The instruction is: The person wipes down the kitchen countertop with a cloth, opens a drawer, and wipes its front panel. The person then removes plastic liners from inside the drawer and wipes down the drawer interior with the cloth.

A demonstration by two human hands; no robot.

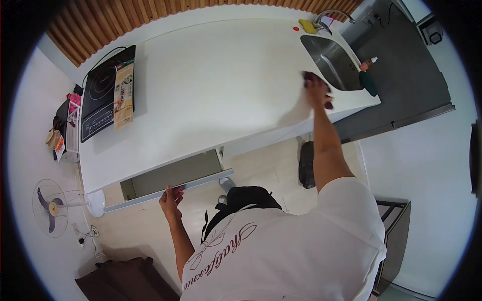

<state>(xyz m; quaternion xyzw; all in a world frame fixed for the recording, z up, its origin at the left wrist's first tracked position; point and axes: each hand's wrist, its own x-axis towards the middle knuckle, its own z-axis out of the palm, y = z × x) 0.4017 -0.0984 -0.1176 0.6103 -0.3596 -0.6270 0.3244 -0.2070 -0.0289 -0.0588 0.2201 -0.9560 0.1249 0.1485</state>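
Beside the sink point(329, 62), my right hand point(316, 94) presses a dark maroon cloth point(310, 76) onto the white countertop point(216, 75). Parts of the cloth stick out on both sides of my fingers. At the counter's front, a drawer point(173, 175) stands pulled out, and only its grey bottom and walls show inside. My left hand point(171, 202) is at the drawer's front panel point(206, 179), its fingers curled over the top edge.
An induction cooker point(100, 88) with a flat printed package point(124, 95) on it sits at the left. By the faucet point(334, 14) lies a yellow cloth point(307, 26). A small bottle point(369, 63) is right of the sink. A fan point(51, 208) and dark bag point(307, 165) are nearby.
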